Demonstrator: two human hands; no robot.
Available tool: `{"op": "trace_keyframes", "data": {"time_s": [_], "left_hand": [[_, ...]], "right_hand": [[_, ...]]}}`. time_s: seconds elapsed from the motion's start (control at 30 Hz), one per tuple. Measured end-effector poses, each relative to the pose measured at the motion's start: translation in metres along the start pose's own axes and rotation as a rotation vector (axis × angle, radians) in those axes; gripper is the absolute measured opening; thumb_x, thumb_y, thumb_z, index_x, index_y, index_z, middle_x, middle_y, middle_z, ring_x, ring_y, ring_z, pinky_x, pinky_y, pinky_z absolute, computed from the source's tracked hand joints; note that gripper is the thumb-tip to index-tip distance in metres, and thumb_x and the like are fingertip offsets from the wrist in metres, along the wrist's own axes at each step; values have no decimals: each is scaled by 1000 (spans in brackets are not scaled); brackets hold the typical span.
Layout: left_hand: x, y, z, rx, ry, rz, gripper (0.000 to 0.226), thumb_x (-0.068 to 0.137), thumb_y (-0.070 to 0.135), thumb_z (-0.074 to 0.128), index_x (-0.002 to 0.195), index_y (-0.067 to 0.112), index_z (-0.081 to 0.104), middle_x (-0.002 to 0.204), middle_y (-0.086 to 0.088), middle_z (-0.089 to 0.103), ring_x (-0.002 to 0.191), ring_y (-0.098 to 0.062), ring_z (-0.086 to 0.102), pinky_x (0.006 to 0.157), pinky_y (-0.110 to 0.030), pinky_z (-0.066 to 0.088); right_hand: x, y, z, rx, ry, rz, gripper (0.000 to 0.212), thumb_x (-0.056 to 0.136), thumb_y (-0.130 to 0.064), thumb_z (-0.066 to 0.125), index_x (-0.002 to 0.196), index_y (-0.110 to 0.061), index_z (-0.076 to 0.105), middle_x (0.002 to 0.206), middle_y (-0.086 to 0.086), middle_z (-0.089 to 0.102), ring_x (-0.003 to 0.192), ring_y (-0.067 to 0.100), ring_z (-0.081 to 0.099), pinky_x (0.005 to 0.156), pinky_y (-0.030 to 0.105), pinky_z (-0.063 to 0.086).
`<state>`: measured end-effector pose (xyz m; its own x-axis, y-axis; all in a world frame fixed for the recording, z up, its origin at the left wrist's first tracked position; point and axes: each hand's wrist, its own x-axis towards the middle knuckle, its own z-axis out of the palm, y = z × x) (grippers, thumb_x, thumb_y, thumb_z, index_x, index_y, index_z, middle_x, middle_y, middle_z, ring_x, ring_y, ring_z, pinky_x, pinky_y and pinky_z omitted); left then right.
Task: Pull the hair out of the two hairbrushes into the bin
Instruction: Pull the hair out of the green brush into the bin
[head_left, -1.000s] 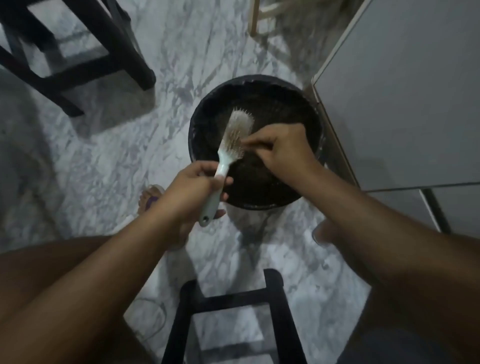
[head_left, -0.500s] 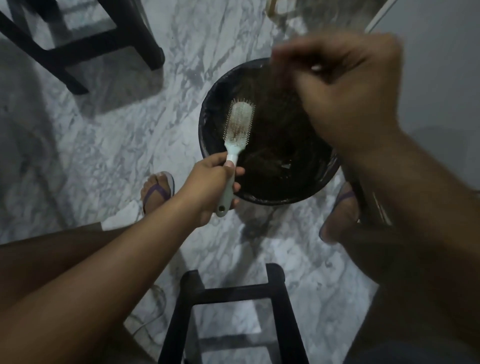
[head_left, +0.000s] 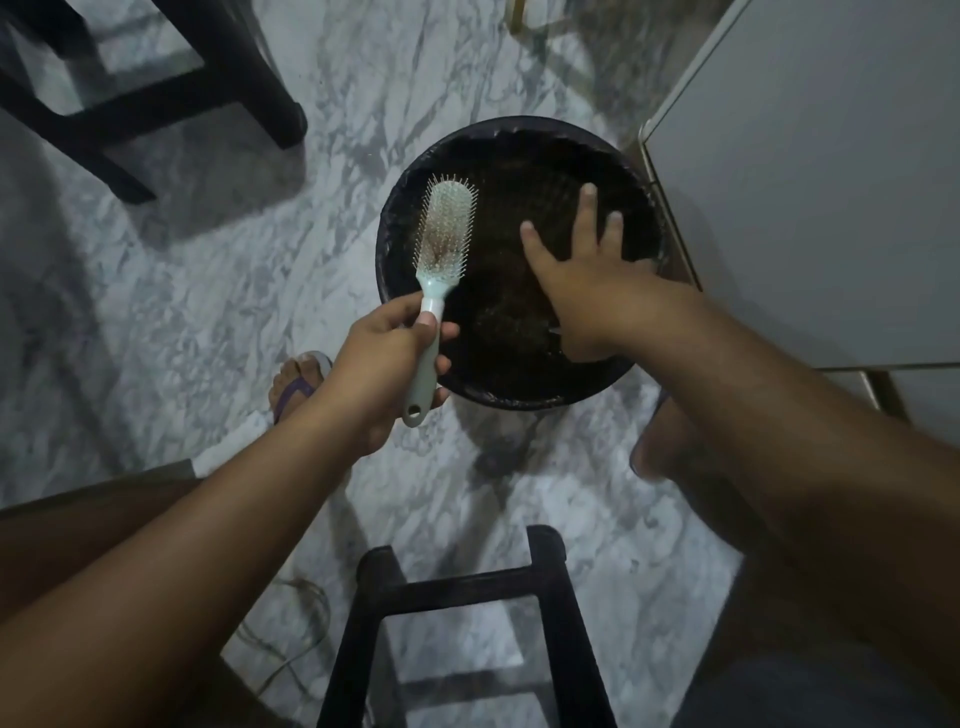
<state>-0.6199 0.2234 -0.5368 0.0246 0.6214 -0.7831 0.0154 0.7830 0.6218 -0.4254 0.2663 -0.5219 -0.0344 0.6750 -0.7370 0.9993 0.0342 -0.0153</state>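
Down on the marble floor sits the black bin, and the left hand grips the hairbrush over it so hair falls in, while the right hand spreads its empty fingers above.

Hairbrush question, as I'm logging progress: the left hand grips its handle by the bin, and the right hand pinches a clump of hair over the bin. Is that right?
One thing is off. The head view shows the right hand open, fingers spread over the bin, pinching no hair. The left hand does grip the hairbrush by its handle by the bin.
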Motion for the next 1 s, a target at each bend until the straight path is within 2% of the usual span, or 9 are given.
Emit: {"op": "trace_keyframes", "data": {"time_s": [0.07,0.13,0.2,0.27,0.37,0.5,0.7,0.9,1.0], "left_hand": [[0,0,1,2,-18,3,31,106,19,50,134,24,61,103,-2,70,68,-16,56,61,-35,51],[-2,1,3,2,-31,4,30,106,19,51,133,24,63,102,-2,70,67,-16,56,62,-35,50],[-4,1,5,0,-55,8,29,106,18,51,130,25,65,101,-1,70,65,-15,55,61,-34,49],[-6,2,7,2,-90,16,29,106,18,50,128,26,66,99,-1,70,64,-15,53,59,-34,48],[-6,0,7,34,-129,32,33,106,17,50,133,27,65,99,1,69,63,-13,54,60,-34,48],[-6,0,4,76,-129,68,34,106,17,50,134,29,65,100,1,69,64,-13,54,64,-36,50],[-9,2,5,48,-128,74,34,106,17,49,134,28,65,103,-1,69,64,-12,54,63,-36,50],[-10,5,6,19,-137,63,35,107,16,48,135,29,63,104,-1,68,64,-12,54,61,-33,50],[-8,3,6,-9,-115,23,34,106,17,49,136,27,63,106,-2,68,65,-13,53,62,-35,49]], "right_hand": [[-2,3,0,43,-49,-20,129,81,2,71,147,-36,-33,147,18,-50,147,46,-20,113,66,30],[-4,3,-5,260,33,-174,137,77,1,78,146,-42,-32,152,16,-44,150,44,7,99,43,52],[-3,1,-7,429,237,-318,134,74,-4,85,151,-46,-16,162,15,-25,142,37,36,88,23,50],[4,-2,-3,500,448,-407,112,76,-3,83,156,-39,14,166,16,2,145,30,34,98,25,48],[14,1,0,573,615,-399,61,81,2,76,137,-16,58,155,20,37,137,28,48,106,22,45],[20,7,1,670,820,-474,28,79,2,78,106,0,75,124,30,63,114,31,66,93,2,41],[9,10,-11,723,931,-532,12,82,-3,73,93,-5,79,89,6,78,83,5,71,79,15,57],[-7,8,-30,1000,959,-507,11,87,-6,72,95,-2,77,82,7,76,73,11,75,69,31,63],[-16,14,-41,1101,989,-533,13,89,-8,71,97,1,75,82,10,75,73,14,75,68,28,62]]}}
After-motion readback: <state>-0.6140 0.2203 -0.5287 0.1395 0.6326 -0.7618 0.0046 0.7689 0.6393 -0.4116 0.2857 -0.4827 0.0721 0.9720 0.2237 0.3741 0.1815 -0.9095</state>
